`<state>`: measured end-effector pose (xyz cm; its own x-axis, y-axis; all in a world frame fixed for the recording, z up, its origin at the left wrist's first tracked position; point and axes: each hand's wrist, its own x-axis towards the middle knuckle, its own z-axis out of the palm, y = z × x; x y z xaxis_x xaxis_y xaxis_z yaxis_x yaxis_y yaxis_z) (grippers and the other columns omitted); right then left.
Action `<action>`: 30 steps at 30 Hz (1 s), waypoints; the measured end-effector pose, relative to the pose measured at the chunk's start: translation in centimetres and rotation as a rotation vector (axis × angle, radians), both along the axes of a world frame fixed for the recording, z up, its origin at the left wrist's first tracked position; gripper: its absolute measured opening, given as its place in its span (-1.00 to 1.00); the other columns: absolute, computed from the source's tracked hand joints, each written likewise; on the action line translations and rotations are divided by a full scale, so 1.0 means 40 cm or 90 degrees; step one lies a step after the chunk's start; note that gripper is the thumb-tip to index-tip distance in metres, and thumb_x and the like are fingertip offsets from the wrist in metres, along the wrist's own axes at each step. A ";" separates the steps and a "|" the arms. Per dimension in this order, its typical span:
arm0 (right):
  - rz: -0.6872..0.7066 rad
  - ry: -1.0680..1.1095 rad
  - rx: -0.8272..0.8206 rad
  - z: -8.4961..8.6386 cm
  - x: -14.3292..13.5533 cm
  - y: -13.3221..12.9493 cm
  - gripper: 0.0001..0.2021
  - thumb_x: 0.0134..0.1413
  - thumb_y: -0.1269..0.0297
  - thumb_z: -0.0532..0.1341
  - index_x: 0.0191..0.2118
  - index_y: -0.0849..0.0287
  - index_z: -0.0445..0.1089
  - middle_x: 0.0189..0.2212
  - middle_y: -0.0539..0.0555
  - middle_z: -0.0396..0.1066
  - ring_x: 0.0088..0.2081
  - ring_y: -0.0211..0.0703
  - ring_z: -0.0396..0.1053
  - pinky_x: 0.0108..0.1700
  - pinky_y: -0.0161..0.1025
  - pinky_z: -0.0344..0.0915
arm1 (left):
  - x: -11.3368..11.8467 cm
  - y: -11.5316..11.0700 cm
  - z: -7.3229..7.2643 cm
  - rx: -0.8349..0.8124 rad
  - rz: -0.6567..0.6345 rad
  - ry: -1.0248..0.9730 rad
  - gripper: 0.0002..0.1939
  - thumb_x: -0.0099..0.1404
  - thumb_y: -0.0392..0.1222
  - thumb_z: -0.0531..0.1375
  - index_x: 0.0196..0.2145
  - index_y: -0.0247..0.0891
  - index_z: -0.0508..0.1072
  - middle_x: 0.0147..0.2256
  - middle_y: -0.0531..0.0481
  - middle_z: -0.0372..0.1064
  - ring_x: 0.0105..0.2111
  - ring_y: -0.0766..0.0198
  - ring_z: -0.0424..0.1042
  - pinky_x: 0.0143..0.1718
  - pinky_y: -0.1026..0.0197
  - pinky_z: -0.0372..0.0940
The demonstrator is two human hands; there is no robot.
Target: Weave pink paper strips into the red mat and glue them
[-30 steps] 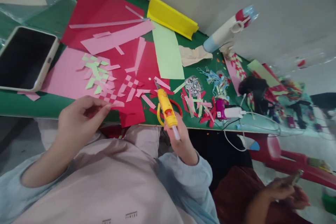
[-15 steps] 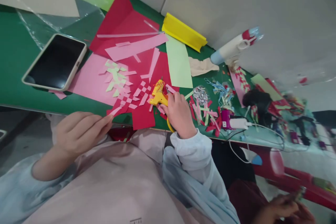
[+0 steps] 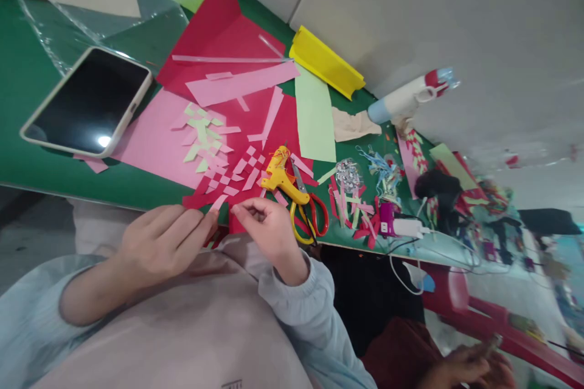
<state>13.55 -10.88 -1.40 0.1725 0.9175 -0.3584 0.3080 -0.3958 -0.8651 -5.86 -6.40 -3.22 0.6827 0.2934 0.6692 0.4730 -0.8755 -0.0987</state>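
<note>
My left hand (image 3: 166, 243) is closed on the lower end of a pink paper strip (image 3: 219, 202), at the table's front edge. The strip runs up to a small red-and-pink woven paper piece (image 3: 221, 181). My right hand (image 3: 269, 228) is close beside it with thumb and fingers pinched; what they hold, if anything, is hard to make out. Red paper shows at its fingertips. A yellow glue gun (image 3: 283, 181) lies just beyond my right hand. Partly under it are scissors (image 3: 322, 219) with red and yellow handles.
A phone (image 3: 86, 103) lies at left by pink paper (image 3: 148, 134). Folded red paper (image 3: 205, 42), a green sheet (image 3: 314, 112) and a yellow folded piece (image 3: 326, 64) lie farther back. Paper scraps (image 3: 353, 203) and a white plug (image 3: 408, 228) are at right. Another person's hands (image 3: 469, 364) show lower right.
My right hand has left the glue gun and scissors and moved left, beside my left hand. The scissors are now uncovered. My left hand has shifted right, still gripping the strip.
</note>
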 end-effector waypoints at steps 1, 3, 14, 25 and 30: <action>-0.031 0.036 -0.004 -0.005 -0.005 0.004 -0.78 0.08 0.10 0.29 -0.41 0.16 0.51 -0.56 -0.03 0.43 -0.51 -0.28 0.30 -0.44 -0.32 0.25 | 0.002 -0.001 0.000 0.001 0.000 0.001 -0.89 0.22 -0.28 0.35 -0.32 -0.19 0.47 -0.50 0.09 0.41 -0.54 0.30 0.28 -0.50 0.20 0.27; -0.064 0.075 -0.014 -0.009 -0.010 0.013 -0.77 0.01 0.08 0.32 -0.42 0.16 0.51 -0.55 -0.02 0.43 -0.52 -0.29 0.29 -0.45 -0.33 0.26 | 0.004 -0.001 -0.001 0.005 0.004 0.002 -0.87 0.20 -0.30 0.36 -0.35 -0.19 0.46 -0.52 0.10 0.39 -0.55 0.30 0.25 -0.50 0.20 0.26; -0.072 0.130 -0.074 -0.002 -0.027 0.046 -0.77 -0.14 0.11 0.39 -0.49 0.18 0.48 -0.53 0.00 0.48 -0.49 -0.28 0.35 -0.41 -0.32 0.34 | 0.017 0.013 0.012 -0.139 -0.047 -0.038 -0.87 0.32 -0.34 0.22 -0.26 -0.10 0.46 -0.54 0.18 0.35 -0.58 0.34 0.28 -0.54 0.19 0.18; 0.196 -0.174 -0.072 0.037 0.027 0.090 -0.82 0.18 0.34 0.25 -0.47 0.17 0.43 -0.51 -0.04 0.44 -0.45 -0.29 0.32 -0.34 -0.30 0.17 | -0.022 0.016 -0.044 -0.143 -0.005 -0.019 -0.73 0.31 -0.18 0.25 -0.03 -0.19 0.45 -0.44 0.04 0.44 -0.48 0.24 0.38 -0.46 0.14 0.33; 0.337 -0.336 -0.086 0.059 0.013 0.143 -0.78 0.24 0.35 0.24 -0.46 0.16 0.49 -0.44 0.00 0.47 -0.38 -0.23 0.32 -0.34 -0.26 0.07 | -0.038 0.060 -0.063 -0.201 -0.004 0.010 -0.74 0.36 -0.29 0.19 0.00 -0.16 0.44 -0.13 -0.06 0.57 -0.18 0.06 0.52 -0.21 0.01 0.44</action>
<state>14.05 -5.18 0.95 -0.0990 0.8795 -0.4655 0.8459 -0.1720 -0.5048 -7.37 -3.99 -5.73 0.6946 0.4800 0.5358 0.4675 -0.8673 0.1709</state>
